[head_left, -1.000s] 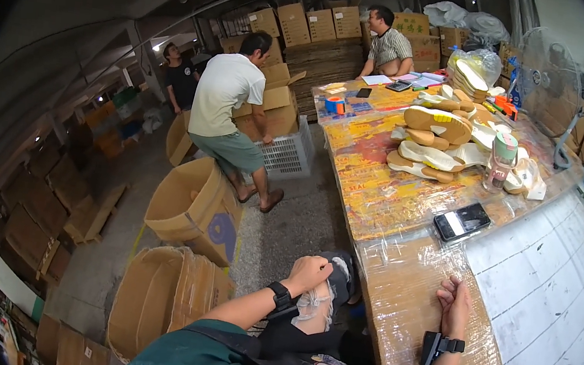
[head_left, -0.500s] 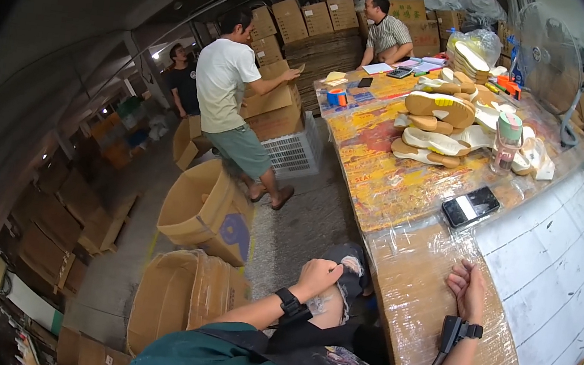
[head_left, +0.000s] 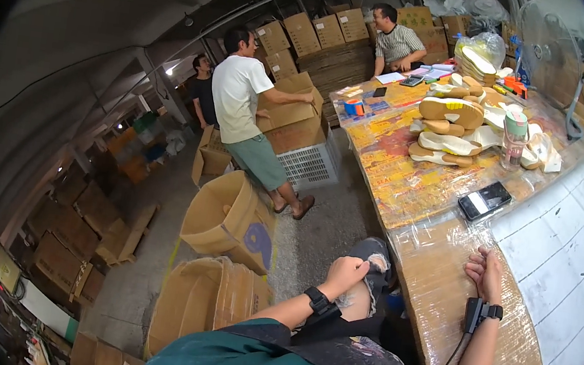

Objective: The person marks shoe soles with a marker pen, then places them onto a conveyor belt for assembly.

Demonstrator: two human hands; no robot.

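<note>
Left hand (head_left: pixel 348 275): loosely curled on the knee of ripped jeans (head_left: pixel 372 249); contents hidden, cannot tell if gripping. Right hand (head_left: pixel 486 273): fingers half-curled, empty, resting on film-wrapped table (head_left: pixel 408 186). Smartphone (head_left: pixel 485 200): flat on table, beyond right hand, apart. Farther back: shoe soles (head_left: pixel 451 114), piled; lidded tumbler (head_left: pixel 515 141), upright, partly blocking them; tape roll (head_left: pixel 353 108). Floor, left: open carton (head_left: pixel 234 228). Beyond: co-worker (head_left: pixel 241 92) handling another carton (head_left: pixel 296 133) on plastic crate (head_left: pixel 308 166).

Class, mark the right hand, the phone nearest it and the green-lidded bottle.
Right hand (head_left: pixel 488 274): head view, its middle.
Phone (head_left: pixel 485 200): head view, its face.
Green-lidded bottle (head_left: pixel 511 152): head view, body below lid.
</note>
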